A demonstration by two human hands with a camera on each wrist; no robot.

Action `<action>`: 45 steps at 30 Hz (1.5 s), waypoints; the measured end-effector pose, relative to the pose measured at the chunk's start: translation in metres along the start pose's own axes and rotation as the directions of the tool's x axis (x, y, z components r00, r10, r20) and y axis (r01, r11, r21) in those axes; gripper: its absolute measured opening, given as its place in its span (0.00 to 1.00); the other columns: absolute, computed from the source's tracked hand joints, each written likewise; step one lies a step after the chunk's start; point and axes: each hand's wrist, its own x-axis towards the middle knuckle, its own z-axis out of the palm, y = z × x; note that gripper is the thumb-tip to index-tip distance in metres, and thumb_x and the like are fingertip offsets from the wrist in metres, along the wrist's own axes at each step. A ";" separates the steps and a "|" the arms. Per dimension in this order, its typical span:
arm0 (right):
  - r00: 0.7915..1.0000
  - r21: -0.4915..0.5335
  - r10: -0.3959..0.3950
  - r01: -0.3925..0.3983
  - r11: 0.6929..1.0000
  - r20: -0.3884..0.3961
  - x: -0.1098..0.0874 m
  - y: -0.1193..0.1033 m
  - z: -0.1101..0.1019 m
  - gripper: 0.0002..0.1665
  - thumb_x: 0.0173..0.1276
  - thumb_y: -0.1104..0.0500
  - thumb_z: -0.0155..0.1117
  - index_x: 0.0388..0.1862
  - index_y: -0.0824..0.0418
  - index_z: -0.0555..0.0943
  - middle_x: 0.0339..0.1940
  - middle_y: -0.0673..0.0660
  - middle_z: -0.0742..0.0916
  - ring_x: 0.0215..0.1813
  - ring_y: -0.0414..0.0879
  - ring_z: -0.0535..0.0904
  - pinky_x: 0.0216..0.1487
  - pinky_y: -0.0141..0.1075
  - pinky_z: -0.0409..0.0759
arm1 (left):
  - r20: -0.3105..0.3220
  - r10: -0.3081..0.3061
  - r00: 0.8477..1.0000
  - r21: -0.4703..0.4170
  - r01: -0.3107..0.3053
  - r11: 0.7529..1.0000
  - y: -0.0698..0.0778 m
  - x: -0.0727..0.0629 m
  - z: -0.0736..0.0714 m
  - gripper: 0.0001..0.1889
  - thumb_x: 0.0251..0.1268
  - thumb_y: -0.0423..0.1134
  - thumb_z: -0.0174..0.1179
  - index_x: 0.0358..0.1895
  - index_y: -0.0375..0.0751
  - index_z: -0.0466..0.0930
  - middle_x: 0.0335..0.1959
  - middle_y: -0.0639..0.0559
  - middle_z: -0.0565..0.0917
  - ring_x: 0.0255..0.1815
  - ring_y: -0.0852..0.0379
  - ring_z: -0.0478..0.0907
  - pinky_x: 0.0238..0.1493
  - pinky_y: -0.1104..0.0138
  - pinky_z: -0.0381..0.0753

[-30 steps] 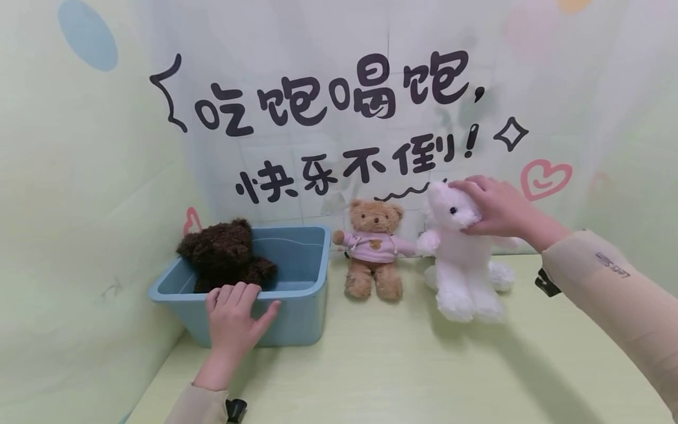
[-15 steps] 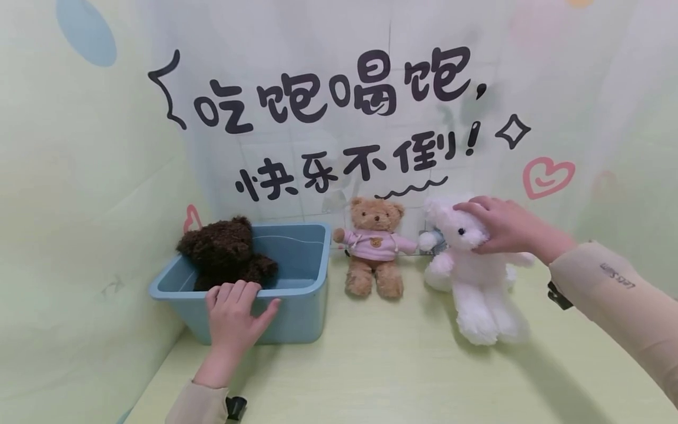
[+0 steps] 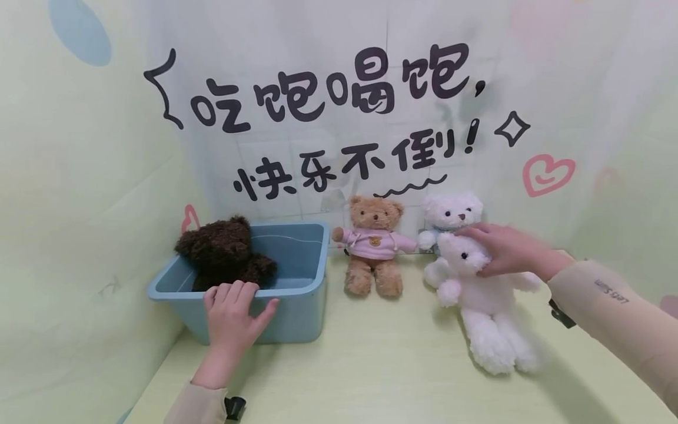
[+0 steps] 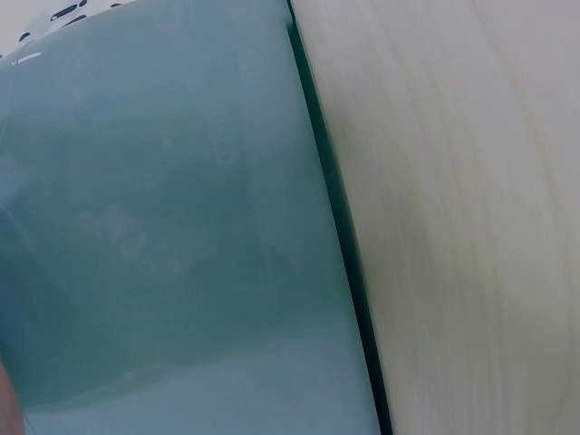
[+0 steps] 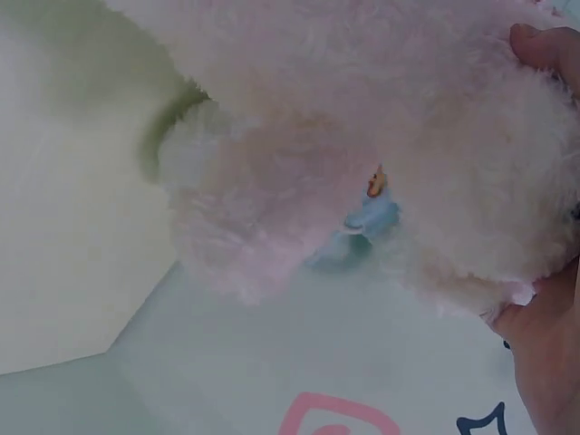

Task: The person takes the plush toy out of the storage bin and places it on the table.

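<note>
My right hand (image 3: 511,252) grips the head of a white plush toy (image 3: 484,300), tilted with its legs toward the near right. In the right wrist view its fluffy fur (image 5: 263,181) fills the upper part, with finger and thumb at the right edge. Partly hidden behind it sits a white teddy bear (image 3: 450,211) in light blue. My left hand (image 3: 233,318) holds the near rim of a blue plastic bin (image 3: 296,321), fingers over the edge. Inside the bin leans a dark brown teddy bear (image 3: 219,250). The left wrist view shows mostly the bin's wall (image 4: 181,199).
A light brown teddy bear (image 3: 376,215) in a pink hoodie sits against the back wall, between the bin and the white bear. The pale table (image 3: 371,365) meets a printed curtain (image 3: 296,35) with black lettering at the back.
My right hand has lowered the white plush toy and brought it nearer and slightly right, uncovering the white teddy bear's face behind it. The left hand stays on the bin's rim.
</note>
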 end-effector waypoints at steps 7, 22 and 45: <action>1.000 0.047 0.018 -0.018 0.999 0.000 -0.006 0.001 0.019 0.49 0.39 0.54 0.80 0.64 0.56 0.71 0.56 0.58 0.79 0.51 0.57 0.77 0.47 0.54 0.74 | -0.004 0.006 1.000 0.001 -0.006 1.000 0.001 -0.002 0.000 0.26 0.62 0.62 0.52 0.28 0.38 0.74 0.22 0.46 0.73 0.26 0.42 0.67 0.41 0.46 0.59; 0.972 0.018 0.227 -0.228 0.973 0.056 0.011 -0.005 0.009 0.46 0.57 0.31 0.65 0.67 0.54 0.70 0.62 0.64 0.77 0.53 0.62 0.79 0.49 0.62 0.71 | -0.017 0.008 1.000 -0.001 -0.008 1.000 -0.001 0.000 -0.001 0.26 0.62 0.62 0.52 0.28 0.38 0.74 0.22 0.45 0.73 0.26 0.42 0.66 0.41 0.45 0.58; 0.984 -0.030 0.150 -0.147 0.989 0.100 0.024 -0.012 0.019 0.51 0.40 0.42 0.79 0.65 0.54 0.72 0.59 0.62 0.78 0.56 0.59 0.75 0.49 0.62 0.68 | -0.013 0.015 1.000 -0.002 -0.015 1.000 -0.002 0.000 0.001 0.26 0.62 0.62 0.53 0.28 0.38 0.75 0.22 0.46 0.74 0.26 0.42 0.67 0.41 0.46 0.59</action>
